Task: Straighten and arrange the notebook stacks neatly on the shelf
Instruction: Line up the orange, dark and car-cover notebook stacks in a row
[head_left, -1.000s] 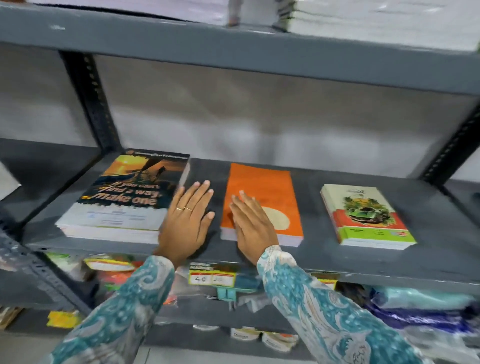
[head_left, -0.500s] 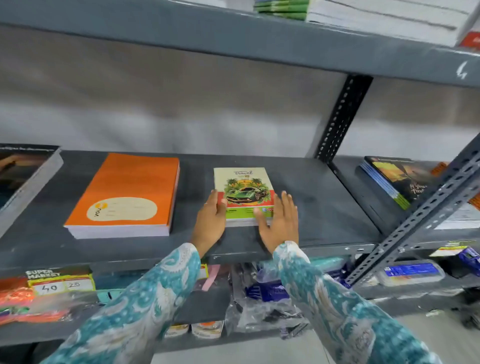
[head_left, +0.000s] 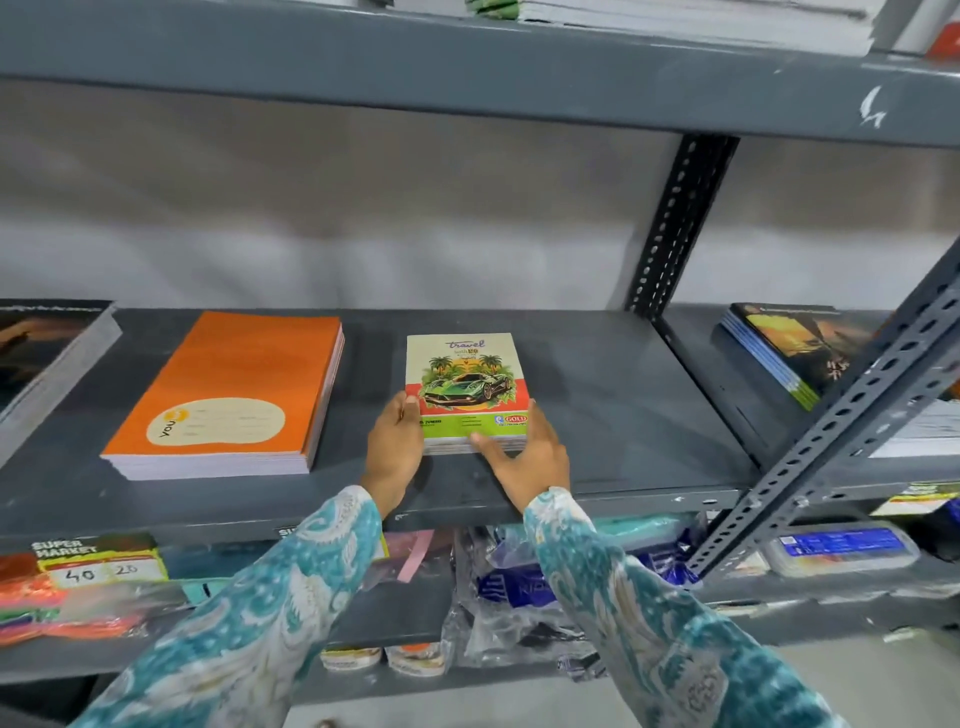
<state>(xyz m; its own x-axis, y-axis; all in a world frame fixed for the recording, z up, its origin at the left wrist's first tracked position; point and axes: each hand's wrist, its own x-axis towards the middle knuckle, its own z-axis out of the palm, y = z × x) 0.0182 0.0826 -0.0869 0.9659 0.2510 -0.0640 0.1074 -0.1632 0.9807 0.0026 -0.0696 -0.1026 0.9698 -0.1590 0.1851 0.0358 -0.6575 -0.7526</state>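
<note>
A small stack of notebooks with a green car cover (head_left: 464, 371) lies on the grey metal shelf (head_left: 613, 405), near its middle. My left hand (head_left: 394, 446) presses against the stack's left front corner, thumb on the cover. My right hand (head_left: 527, 457) cups the right front corner, thumb along the front edge. Left of it lies a thicker orange notebook stack (head_left: 234, 384). A dark-covered stack (head_left: 47, 353) sits at the far left, partly out of frame.
A perforated upright post (head_left: 675, 228) and a diagonal brace (head_left: 852, 410) bound the shelf on the right. Beyond them lies another dark notebook stack (head_left: 784, 348). Paper stacks (head_left: 691, 21) rest on the shelf above. The shelf below holds plastic packets (head_left: 519, 592) and price tags (head_left: 98, 566).
Both hands left the gap beside the orange stack and moved right to the car-cover stack. They now grip its two front corners, and the view has shifted right.
</note>
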